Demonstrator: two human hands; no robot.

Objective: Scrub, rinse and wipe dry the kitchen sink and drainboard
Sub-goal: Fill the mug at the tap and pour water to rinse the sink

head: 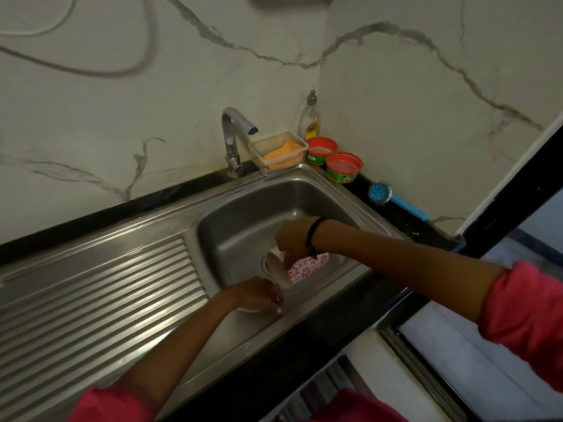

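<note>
A stainless steel sink [243, 220] sits in a dark counter, with its ribbed drainboard [100, 287] to the left. My right hand [294, 236] reaches down into the basin and grips a white cup with pink flowers [304, 268] lying on its side near the front wall. At the basin's front rim, my left hand [259, 295] curls its fingers over a clear glass bowl [269, 272], most of which is hidden under the hand and the cup. The tap [234, 138] stands at the back with no water running.
Behind the sink a clear plastic box holds an orange cloth [281, 152]. A dish soap bottle [309, 118], two red-lidded green tubs [342, 167] and a blue brush [380, 193] stand along the back right counter. Marble walls close in behind and to the right.
</note>
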